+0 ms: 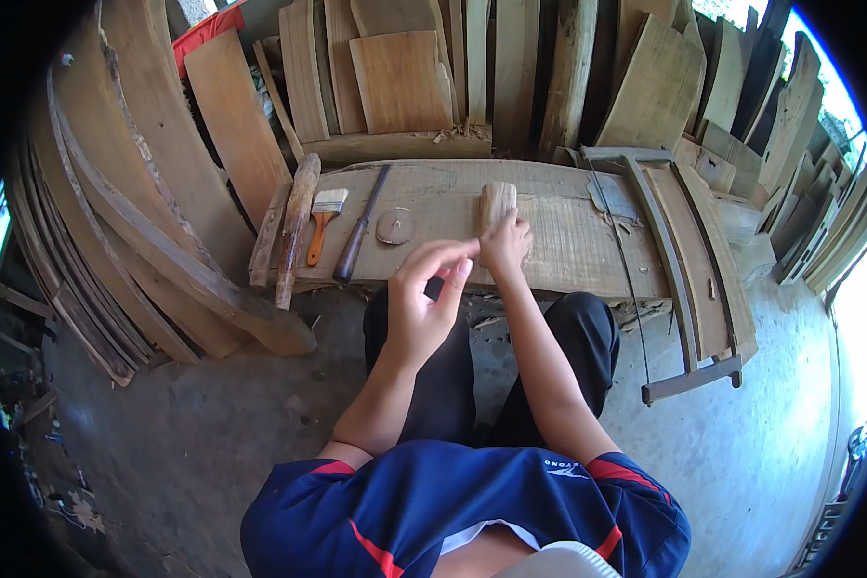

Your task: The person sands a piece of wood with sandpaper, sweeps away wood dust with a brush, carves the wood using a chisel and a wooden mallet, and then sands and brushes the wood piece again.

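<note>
On the low plank bench sits a short, rough piece of wood (pixel 497 200), standing or lying near the middle. My right hand (pixel 507 243) is closed around its near end, with the fingers on its right side. My left hand (pixel 428 294) hovers just left of it, over the bench's front edge. Its fingers curve forward with the thumb apart, and nothing shows in it. Left of my hands are a round wood slice (pixel 394 226), a chisel (pixel 361 229) with a dark handle and a paintbrush (pixel 324 226) with an orange handle.
A wooden frame saw (pixel 679 260) leans over the right part of the plank bench (pixel 578 231). A peeled stick (pixel 297 231) lies at its left end. Boards (pixel 402 82) lean upright along the back, and long slabs (pixel 154 183) stand at left.
</note>
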Available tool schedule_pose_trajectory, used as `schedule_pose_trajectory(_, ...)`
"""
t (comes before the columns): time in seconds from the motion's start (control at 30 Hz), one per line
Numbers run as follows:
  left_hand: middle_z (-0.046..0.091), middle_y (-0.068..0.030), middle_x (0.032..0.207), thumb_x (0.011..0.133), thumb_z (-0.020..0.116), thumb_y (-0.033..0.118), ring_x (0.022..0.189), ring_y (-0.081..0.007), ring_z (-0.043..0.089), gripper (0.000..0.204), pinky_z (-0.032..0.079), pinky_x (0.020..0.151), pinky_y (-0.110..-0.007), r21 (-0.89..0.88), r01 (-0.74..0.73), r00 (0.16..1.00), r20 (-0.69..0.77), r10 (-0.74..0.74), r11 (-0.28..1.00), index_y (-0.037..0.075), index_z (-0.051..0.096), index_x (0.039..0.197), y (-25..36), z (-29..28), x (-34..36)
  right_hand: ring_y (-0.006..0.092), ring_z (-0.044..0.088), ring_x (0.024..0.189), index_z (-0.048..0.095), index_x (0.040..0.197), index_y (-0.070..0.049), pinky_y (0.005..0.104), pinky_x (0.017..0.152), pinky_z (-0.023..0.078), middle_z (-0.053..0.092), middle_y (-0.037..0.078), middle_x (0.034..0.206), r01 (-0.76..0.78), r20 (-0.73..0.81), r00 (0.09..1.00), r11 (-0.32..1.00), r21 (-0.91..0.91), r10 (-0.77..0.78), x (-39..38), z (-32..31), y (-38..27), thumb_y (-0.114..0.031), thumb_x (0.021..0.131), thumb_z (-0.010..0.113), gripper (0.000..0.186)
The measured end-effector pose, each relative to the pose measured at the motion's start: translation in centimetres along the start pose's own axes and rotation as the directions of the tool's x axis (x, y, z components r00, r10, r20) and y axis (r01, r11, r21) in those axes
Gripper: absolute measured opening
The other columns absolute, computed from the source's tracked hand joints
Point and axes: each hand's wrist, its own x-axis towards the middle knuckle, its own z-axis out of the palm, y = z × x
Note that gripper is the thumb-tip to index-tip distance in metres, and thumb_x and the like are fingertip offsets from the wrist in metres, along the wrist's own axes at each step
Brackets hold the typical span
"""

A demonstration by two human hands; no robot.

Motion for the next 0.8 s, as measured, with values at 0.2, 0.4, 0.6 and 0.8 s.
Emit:
schedule_pose_trajectory(0.2,0.06,-0.0135,0.108,0.087,0.054,0.02,0.095,-0.0191,0.058,0.034,0.044,0.08,-0.028,-0.073,-0.166,0.956,-0.257,0.142,0.983,-0.004,0.055,0.111,3.5,-2.7,0.6,0.0387,0.043,0.112,0.038,0.128,-0.004,0.0524,0.085,0.039,0.042,0.016,0.127,0.09,0.074,0.994,0.992,-0.089,-0.083,0.0,0.4,1.7,-0.026,0.075,0.059,0.062)
schedule_pose_trajectory(0.4,0.034,-0.0284,0.133,0.087,0.031,0.054,0.127,-0.0411,0.029,0.074,0.023,0.103,-0.051,-0.27,-0.87,0.483,-0.308,0.82,0.412,-0.006,0.032,0.132,14.9,-9.6,5.6,0.0378,0.046,0.11,0.038,0.13,-0.008,0.0524,0.086,0.038,0.042,0.013,0.129,0.126,0.092,0.989,0.99,-0.061,-0.12,-0.3,0.4,2.4,-0.031,0.075,0.058,0.063)
schedule_pose_trajectory(0.6,0.035,-0.0285,0.132,0.087,0.03,0.054,0.126,-0.0411,0.03,0.074,0.024,0.102,-0.051,-0.211,-0.855,0.518,-0.298,0.802,0.474,-0.005,0.033,0.131,14.4,-14.1,7.4,0.0364,0.045,0.113,0.04,0.13,-0.01,0.052,0.089,0.037,0.041,0.012,0.131,0.116,0.075,0.991,0.992,-0.051,-0.112,-0.4,0.6,2.4,-0.034,0.077,0.057,0.06)
schedule_pose_trajectory(0.8,0.036,-0.0285,0.131,0.087,0.029,0.054,0.125,-0.0412,0.031,0.074,0.024,0.102,-0.051,-0.214,-0.83,0.557,-0.265,0.787,0.515,-0.005,0.034,0.131,14.1,-18.7,7.7,0.0359,0.046,0.112,0.041,0.129,-0.011,0.0515,0.089,0.037,0.042,0.01,0.13,0.11,0.08,0.991,0.994,-0.022,-0.108,-0.2,0.4,3.1,-0.036,0.078,0.059,0.06)
